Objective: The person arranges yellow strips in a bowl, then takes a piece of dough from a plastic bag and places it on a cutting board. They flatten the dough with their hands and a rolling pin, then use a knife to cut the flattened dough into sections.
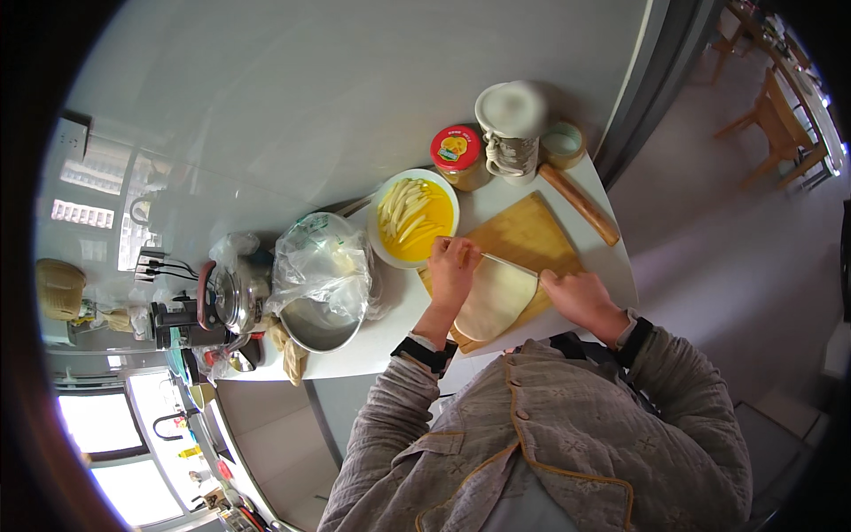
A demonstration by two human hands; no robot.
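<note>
A flat sheet of pale dough lies on a wooden cutting board. My right hand grips the end of a thin-bladed knife, which lies across the dough's far edge. At the blade's other end is my left hand, its fingers bent close together beside the bowl; whether they hold anything is unclear. Just beyond it, a white bowl contains yellow liquid with pale dough strips in it.
A wooden rolling pin, a red-lidded jar, a lidded cup and a tape roll stand around the board. To the left are a metal bowl under a plastic bag and a steel pot.
</note>
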